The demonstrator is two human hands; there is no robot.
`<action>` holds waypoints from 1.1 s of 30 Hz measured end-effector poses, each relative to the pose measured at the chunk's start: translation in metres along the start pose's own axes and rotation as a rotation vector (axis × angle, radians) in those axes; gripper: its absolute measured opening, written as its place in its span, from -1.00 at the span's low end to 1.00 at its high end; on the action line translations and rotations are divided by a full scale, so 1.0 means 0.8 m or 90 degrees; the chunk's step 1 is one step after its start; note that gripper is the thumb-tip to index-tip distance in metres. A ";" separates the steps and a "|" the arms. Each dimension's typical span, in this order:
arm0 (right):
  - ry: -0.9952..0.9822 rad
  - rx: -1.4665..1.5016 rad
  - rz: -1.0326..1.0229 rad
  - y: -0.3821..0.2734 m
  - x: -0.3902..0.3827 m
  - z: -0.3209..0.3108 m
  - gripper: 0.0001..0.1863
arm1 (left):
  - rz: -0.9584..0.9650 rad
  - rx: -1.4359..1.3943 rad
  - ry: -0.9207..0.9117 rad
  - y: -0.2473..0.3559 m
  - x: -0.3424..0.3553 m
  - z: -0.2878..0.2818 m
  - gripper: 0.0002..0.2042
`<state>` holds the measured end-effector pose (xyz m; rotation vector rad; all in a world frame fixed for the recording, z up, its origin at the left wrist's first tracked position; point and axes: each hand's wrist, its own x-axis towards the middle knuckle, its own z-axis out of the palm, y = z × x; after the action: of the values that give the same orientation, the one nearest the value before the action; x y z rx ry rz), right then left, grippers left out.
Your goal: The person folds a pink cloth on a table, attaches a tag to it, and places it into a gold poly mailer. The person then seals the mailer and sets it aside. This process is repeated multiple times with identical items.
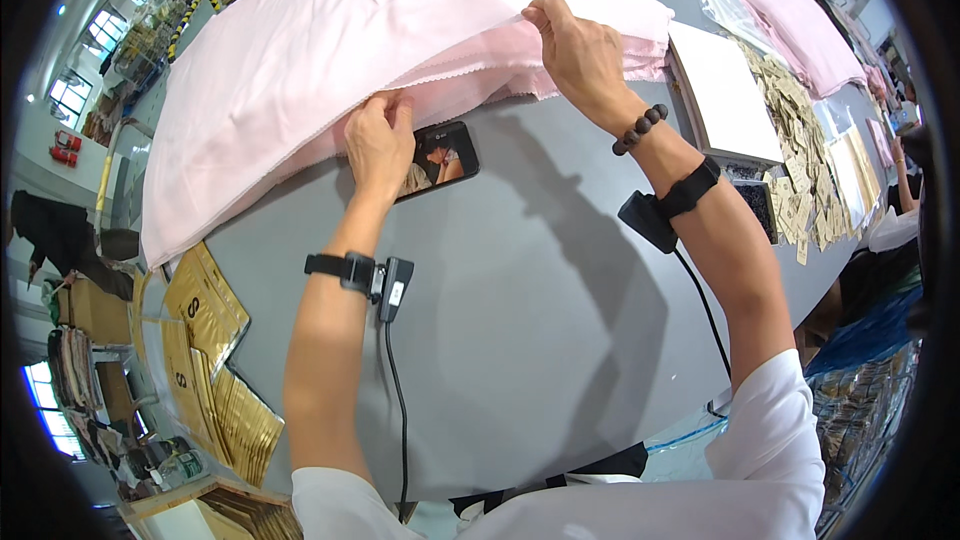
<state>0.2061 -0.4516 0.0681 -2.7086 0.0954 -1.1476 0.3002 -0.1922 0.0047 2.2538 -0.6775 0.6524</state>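
A broad heap of pale pink fabric (330, 35) with a zigzag-cut edge covers the far side of the grey table (480, 340). My right hand (585, 55) pinches that edge and holds it raised above the layers of pink cloth beneath. Further left, my left hand (380, 145) has its fingers closed at the same edge; its fingertips are partly tucked under the cloth. A phone (455, 155) with a lit screen lies on the table just beside my left hand, which covers part of it.
Gold plastic bags (205, 305) lie at the table's left edge. To the right are a white flat box (725, 90), a pile of tan paper tags (795, 155) and a second pink cloth stack (790, 15). Black cables (397, 410) run from the wrist-strapped devices. A person (70, 245) stands at far left.
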 end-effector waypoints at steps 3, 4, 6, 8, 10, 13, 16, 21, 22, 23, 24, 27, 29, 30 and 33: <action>0.060 0.112 0.020 -0.002 0.006 0.007 -0.85 | -0.049 -0.033 -0.010 -0.021 0.019 0.017 -0.70; 0.068 0.135 0.015 -0.002 0.007 0.010 -0.86 | -0.111 -0.066 -0.046 -0.022 0.023 0.018 -0.69; 0.071 0.191 0.024 0.000 0.006 0.017 -0.87 | -0.064 -0.143 -0.005 -0.012 0.031 0.015 -0.68; 0.121 0.217 -0.011 0.001 0.006 0.024 -0.86 | -0.173 -0.278 -0.063 0.008 0.029 0.005 -0.70; 0.147 0.235 -0.023 0.003 0.006 0.028 -0.86 | -0.180 -0.261 -0.165 0.029 0.017 -0.012 -0.71; 0.140 0.239 -0.001 0.003 0.005 0.030 -0.85 | -0.065 -0.139 -0.141 0.049 0.002 -0.024 -0.72; 0.130 0.242 0.015 -0.001 0.004 0.031 -0.84 | 0.076 -0.153 0.042 0.046 0.015 -0.007 -0.78; 0.127 0.240 0.020 -0.004 -0.002 0.032 -0.82 | -0.065 0.018 -0.152 0.013 0.030 0.001 -0.77; 0.115 0.249 0.014 -0.004 -0.004 0.033 -0.81 | -0.037 0.004 -0.145 0.010 0.032 0.000 -0.77; 0.098 0.261 0.018 -0.005 -0.007 0.034 -0.80 | -0.029 -0.002 -0.157 0.008 0.033 -0.002 -0.77; 0.080 0.273 0.023 -0.006 -0.010 0.034 -0.79 | -0.038 0.000 -0.184 0.008 0.033 -0.003 -0.78; -0.019 0.261 0.047 -0.013 -0.022 0.038 -0.69 | -0.047 -0.024 -0.125 0.009 0.033 -0.004 -0.78; -0.045 0.251 0.017 -0.019 -0.026 0.042 -0.63 | 0.032 -0.011 -0.060 0.008 0.033 -0.001 -0.77; -0.055 0.244 -0.002 -0.021 -0.026 0.043 -0.59 | 0.065 0.005 -0.042 0.007 0.032 0.001 -0.76; -0.079 0.215 0.030 -0.025 -0.024 0.045 -0.63 | 0.043 0.053 -0.100 -0.004 0.034 0.001 -0.73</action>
<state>0.2179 -0.4240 0.0344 -2.4542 -0.0493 -0.8887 0.3222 -0.1985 0.0191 2.3859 -0.8188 0.5491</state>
